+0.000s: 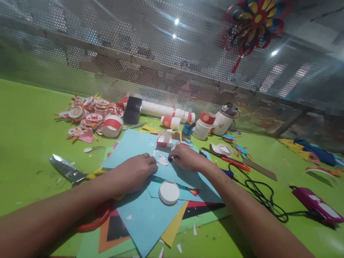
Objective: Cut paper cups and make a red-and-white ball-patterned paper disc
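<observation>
Paper scraps [163,160] ctr! Our L hand [140,171], R hand [183,156]: fingers bunched, can't tell if either's gripping. Let's keep blue paper [134,147] flat.

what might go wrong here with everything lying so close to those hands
The loose white scraps lie between the left hand and right hand, so a brush of the fingers could scatter them.

The big scissors lie partly beneath the left arm, which might knock them or catch a blade when pulled back.

The black cable loops close by the right arm, so a sideways swing could snag it.
</observation>
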The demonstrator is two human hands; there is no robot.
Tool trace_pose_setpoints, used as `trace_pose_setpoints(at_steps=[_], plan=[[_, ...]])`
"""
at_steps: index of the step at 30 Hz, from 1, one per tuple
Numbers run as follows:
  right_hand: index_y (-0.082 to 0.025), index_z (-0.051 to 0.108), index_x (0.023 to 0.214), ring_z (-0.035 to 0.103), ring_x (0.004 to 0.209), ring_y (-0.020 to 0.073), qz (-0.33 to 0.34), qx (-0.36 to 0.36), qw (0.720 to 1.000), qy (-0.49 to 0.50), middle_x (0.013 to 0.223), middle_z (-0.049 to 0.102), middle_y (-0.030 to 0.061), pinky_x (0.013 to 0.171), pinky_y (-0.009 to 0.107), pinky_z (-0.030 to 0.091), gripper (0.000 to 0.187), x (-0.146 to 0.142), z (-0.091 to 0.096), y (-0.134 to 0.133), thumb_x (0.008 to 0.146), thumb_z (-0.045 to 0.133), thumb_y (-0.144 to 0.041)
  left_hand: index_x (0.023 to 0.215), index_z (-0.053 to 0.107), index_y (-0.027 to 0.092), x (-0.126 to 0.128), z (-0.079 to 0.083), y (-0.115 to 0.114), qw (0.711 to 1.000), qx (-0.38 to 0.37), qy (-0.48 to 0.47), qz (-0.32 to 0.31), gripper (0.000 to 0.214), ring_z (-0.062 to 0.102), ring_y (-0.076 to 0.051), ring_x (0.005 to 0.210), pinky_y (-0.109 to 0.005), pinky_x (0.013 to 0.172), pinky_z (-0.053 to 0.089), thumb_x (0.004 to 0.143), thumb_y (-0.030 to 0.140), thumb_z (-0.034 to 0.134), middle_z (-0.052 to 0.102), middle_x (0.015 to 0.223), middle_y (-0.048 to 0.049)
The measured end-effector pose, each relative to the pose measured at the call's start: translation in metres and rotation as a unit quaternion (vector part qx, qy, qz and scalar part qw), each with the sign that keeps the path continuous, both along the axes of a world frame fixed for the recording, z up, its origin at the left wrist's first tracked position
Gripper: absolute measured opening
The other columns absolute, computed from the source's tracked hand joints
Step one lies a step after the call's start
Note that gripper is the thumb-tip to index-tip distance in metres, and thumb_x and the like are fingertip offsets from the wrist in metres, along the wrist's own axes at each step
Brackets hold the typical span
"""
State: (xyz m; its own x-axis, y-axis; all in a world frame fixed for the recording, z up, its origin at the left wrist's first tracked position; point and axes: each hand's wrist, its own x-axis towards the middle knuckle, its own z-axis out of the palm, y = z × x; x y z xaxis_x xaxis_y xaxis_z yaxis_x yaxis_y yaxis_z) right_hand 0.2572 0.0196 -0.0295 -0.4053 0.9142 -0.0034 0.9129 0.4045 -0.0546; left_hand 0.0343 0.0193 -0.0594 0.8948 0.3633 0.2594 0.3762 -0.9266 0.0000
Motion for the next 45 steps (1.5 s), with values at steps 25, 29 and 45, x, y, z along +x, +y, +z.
trace_pose_setpoints(at_steps=[25,29,45], plan=[[-0.014,0.06,0.071,0.052,0.054,0.0086,-0.025,0.077,0.94,0.331,0.058,0.058,-0.0026,0.051,0.018,0.041,0.009,-0.018,-0.004,-0.036,0.077,0.062,-0.02,0.106,0.061,0.017,0.005,0.019,-0.007,0.958,-0.158,-0.218,0.1,0.026,0.058,-0.019,0.092,-0.035,0.083,0.046,0.087,0.029,0.047,0.064,0.1,-0.0079],[-0.014,0.065,0.072,0.052,0.056,0.0083,0.021,0.108,0.94,0.322,0.061,0.06,-0.0016,0.056,0.018,0.04,0.003,-0.031,-0.006,-0.043,0.075,0.064,-0.014,0.085,0.063,0.017,0.007,0.012,-0.005,0.961,-0.175,-0.202,0.076,0.02,0.058,-0.015,0.072,-0.028,0.067,0.045,0.089,0.026,0.046,0.066,0.08,-0.0034],[-0.013,0.066,0.069,0.056,0.073,0.0153,-0.066,0.202,0.929,0.302,0.073,0.065,0.0065,0.072,0.028,0.043,0.024,-0.007,0.014,-0.042,0.086,0.05,-0.018,0.092,0.06,0.017,-0.001,0.014,0.0,0.953,-0.048,-0.297,0.04,0.013,0.056,-0.012,0.07,-0.025,0.066,0.046,0.09,0.019,0.047,0.063,0.079,-0.0031]])
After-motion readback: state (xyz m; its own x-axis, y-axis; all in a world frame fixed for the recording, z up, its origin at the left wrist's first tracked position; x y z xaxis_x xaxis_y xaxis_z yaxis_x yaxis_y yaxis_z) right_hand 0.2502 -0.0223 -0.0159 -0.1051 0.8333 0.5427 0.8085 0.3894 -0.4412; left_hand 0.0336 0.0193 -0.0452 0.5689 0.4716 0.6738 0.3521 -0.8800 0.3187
